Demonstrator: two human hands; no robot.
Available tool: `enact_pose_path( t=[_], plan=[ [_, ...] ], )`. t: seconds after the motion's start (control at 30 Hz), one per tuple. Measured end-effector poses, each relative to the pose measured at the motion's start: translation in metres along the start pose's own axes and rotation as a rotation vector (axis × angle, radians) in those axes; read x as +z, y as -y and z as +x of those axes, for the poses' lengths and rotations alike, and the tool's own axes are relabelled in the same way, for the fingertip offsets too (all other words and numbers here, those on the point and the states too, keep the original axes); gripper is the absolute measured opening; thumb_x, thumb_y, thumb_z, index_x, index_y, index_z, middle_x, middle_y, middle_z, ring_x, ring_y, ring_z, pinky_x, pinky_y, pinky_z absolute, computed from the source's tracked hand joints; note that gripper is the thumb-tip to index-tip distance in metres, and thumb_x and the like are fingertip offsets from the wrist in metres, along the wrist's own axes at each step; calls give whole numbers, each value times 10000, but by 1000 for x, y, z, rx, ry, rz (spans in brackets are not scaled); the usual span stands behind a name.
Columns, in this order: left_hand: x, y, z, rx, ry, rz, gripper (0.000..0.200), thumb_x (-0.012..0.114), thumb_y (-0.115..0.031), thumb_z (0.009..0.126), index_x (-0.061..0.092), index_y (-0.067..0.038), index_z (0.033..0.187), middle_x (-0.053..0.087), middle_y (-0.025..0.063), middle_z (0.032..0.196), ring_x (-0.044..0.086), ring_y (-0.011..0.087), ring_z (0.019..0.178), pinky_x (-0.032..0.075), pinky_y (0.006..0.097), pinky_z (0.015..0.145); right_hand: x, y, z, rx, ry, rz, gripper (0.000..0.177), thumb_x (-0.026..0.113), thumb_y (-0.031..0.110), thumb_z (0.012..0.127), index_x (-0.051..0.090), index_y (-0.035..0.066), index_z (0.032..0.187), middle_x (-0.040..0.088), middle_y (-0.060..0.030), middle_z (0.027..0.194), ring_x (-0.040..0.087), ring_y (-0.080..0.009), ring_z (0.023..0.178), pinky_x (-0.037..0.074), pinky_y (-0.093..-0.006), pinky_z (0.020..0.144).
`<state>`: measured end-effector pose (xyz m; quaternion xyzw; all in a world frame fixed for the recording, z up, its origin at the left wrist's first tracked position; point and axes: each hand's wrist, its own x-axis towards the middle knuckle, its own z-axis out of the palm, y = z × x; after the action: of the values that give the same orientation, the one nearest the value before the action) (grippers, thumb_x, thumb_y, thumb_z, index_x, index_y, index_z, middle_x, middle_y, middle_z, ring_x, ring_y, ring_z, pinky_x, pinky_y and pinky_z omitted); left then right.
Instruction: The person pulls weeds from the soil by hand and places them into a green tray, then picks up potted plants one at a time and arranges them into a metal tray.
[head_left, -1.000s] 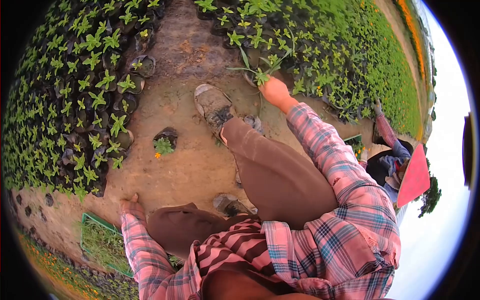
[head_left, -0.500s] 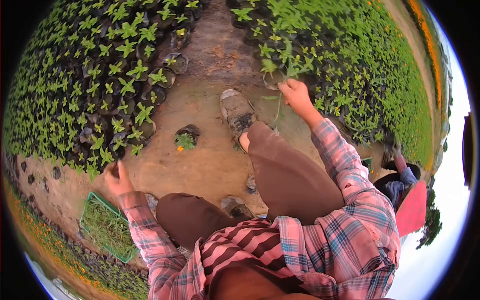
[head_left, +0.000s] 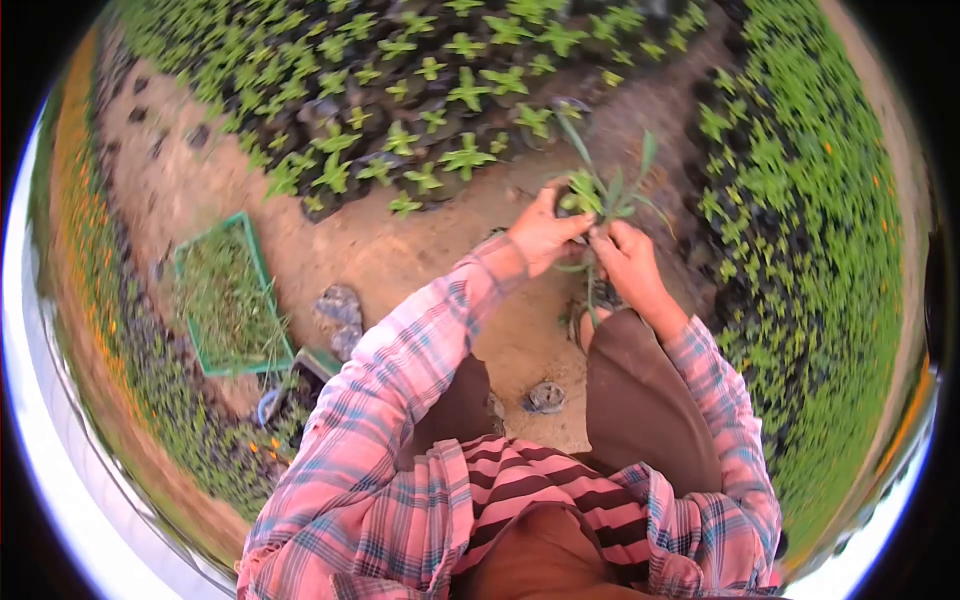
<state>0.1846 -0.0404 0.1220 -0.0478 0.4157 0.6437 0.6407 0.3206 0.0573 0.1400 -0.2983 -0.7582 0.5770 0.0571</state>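
My left hand [head_left: 545, 230] is closed around a small potted seedling [head_left: 580, 195], with its bright green leaves showing between thumb and fingers. Right beside it, my right hand [head_left: 622, 255] pinches long-leaved green stems [head_left: 618, 190] that spread up past both hands. One stem hangs below the fingers toward my leg. The two hands nearly touch, above the bare soil. Part of the pot is hidden by my left hand.
Dense rows of potted seedlings [head_left: 465, 90] stand ahead, and another bed of plants [head_left: 800, 250] lies at right. A green crate [head_left: 203, 350] of pulled weeds [head_left: 228, 300] sits on the ground at left. A dark clump [head_left: 546, 397] lies between my legs.
My view has turned left. My left hand has moved from the edge of the seedling rows to beside my right hand and now holds a seedling. My right hand still has the stems.
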Motion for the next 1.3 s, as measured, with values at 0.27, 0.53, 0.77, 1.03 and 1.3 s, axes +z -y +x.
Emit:
enact_pose_path(
  t=[0.27, 0.53, 0.77, 1.03, 1.3],
  plan=[
    [-19, 20, 24, 366, -286, 363, 554, 585, 93, 776, 406, -117, 1256, 547, 46, 1045, 589, 153, 855, 527, 285, 609, 26, 18, 12, -170, -72, -268, 232, 610, 130, 802, 495, -10, 657, 453, -152, 565, 504, -235, 512, 403, -347, 512],
    [-71, -31, 10, 598, -800, 686, 483, 705, -147, 728, 493, -139, 1162, 541, 182, 1023, 559, 322, 968, 450, 366, 857, 22, 36, 11, -360, -231, -321, 222, 619, 163, 857, 566, 14, 701, 452, -62, 547, 447, -144, 485, 339, -317, 450],
    [-145, -138, -104, 1025, -1139, 595, 403, 681, -135, 797, 489, -93, 1150, 569, 73, 1053, 554, 154, 918, 479, 266, 768, -27, 74, 24, -76, -564, 158, 284, 456, 221, 969, 602, -21, 946, 495, 11, 684, 416, -58, 575, 342, -195, 511],
    [-247, -90, -146, 724, -922, -117, 247, 597, -28, 865, 484, -72, 1081, 578, 105, 1043, 599, 237, 822, 522, 355, 629, -8, 53, 28, -89, -506, 55, 304, 477, 234, 970, 632, -21, 1028, 537, 11, 726, 451, -58, 615, 385, -200, 565],
    [-282, -13, -70, 356, -1231, 507, 600, 794, -209, 684, 473, 19, 1136, 592, 156, 950, 638, 258, 795, 545, 355, 484, -4, 50, 30, -100, -408, -66, 311, 474, 239, 971, 619, -36, 960, 486, 13, 683, 438, -67, 595, 397, -211, 559]
  ],
)
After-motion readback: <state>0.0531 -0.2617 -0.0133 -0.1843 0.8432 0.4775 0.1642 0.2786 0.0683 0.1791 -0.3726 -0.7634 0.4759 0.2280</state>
